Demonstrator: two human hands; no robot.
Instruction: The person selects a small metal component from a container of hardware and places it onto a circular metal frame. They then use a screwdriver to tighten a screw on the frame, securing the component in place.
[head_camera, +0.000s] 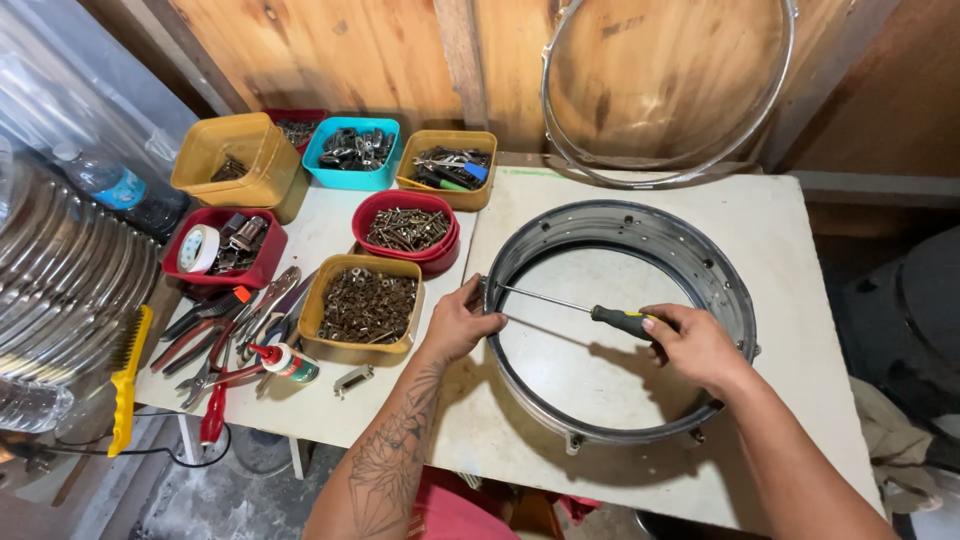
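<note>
White table (800, 260), left hand (458, 325) clamped on drum shell (735, 300) rim, right hand (695, 345) gripping screwdriver (590, 310)

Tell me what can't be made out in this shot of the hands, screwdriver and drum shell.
Head view only:
- Screwdriver tip: it meets the drum shell wall beside the left hand; too small to tell what it engages.
- Left hand's fingertips: curled over the rim, hidden.
- Shell's near wall: hidden behind its own rim.
- Hoop: top cut off by the frame edge.
- Dark red tub: mostly hidden behind the yellow tub.
</note>
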